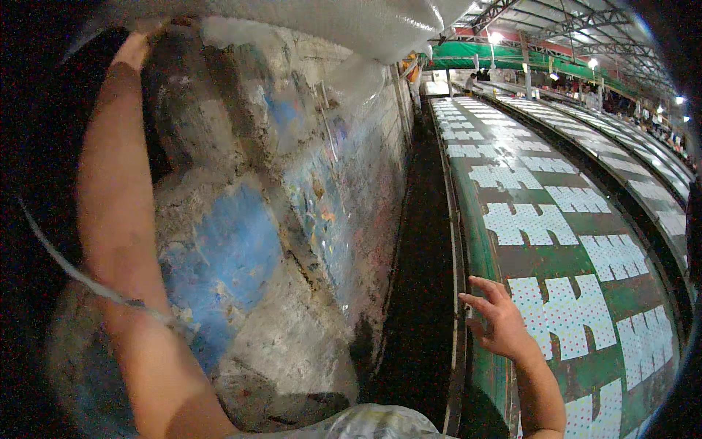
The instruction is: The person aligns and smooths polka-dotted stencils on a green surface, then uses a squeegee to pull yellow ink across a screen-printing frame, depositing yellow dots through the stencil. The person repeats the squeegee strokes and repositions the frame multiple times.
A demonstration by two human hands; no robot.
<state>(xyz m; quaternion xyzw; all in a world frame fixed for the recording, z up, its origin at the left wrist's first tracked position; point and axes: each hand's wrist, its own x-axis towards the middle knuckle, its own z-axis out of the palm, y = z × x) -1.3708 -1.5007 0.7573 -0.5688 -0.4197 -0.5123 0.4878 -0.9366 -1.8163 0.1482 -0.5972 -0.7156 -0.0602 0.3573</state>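
Observation:
My left arm stretches up along the left side. My left hand (145, 38) is at the top rim, by the edge of a pale plastic sheet (351, 22); its fingers are too dark and cut off to make out. Over the near edge of a long green table (479, 263) hovers my right hand (500, 322), fingers spread, with nothing in it. Beside it lie white cut pieces with coloured dots (585, 311), set flat in rows down the table.
To the left rises a rough, paint-stained wall (314, 212) with a large blue patch (234, 249). A dark, narrow gap (420, 293) runs between wall and table. More long tables (621, 157) with similar pieces stand to the right. A person (470, 82) is far back.

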